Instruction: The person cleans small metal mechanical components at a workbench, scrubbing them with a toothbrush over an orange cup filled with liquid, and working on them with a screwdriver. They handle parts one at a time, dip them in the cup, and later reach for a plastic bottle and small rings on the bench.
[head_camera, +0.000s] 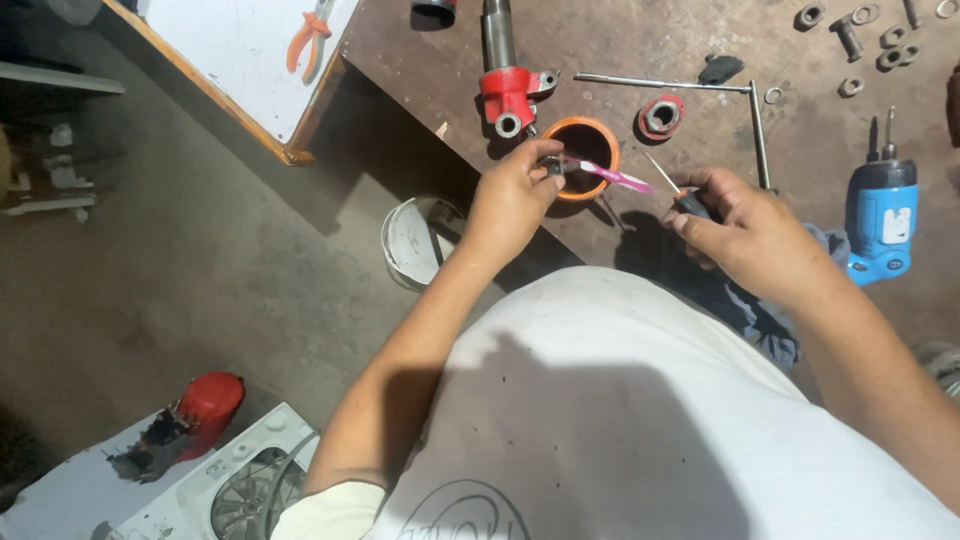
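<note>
My left hand (512, 195) pinches a small dark metal part (553, 166) together with a pink-handled brush (612, 176), right over the rim of an orange cup (583, 140) on the brown workbench (690, 40). My right hand (745, 232) grips a thin screwdriver (668, 182) by its dark handle, its shaft pointing up and left toward the brush. The two hands are a short gap apart.
A red metal fitting on a steel shaft (507, 92), a red ring part (660, 115), a bent steel rod (757, 125), several nuts (880, 45) and a blue cordless drill (882, 215) lie on the bench. A white bucket (412, 240) stands on the floor; orange pliers (310, 35) rest on a white board.
</note>
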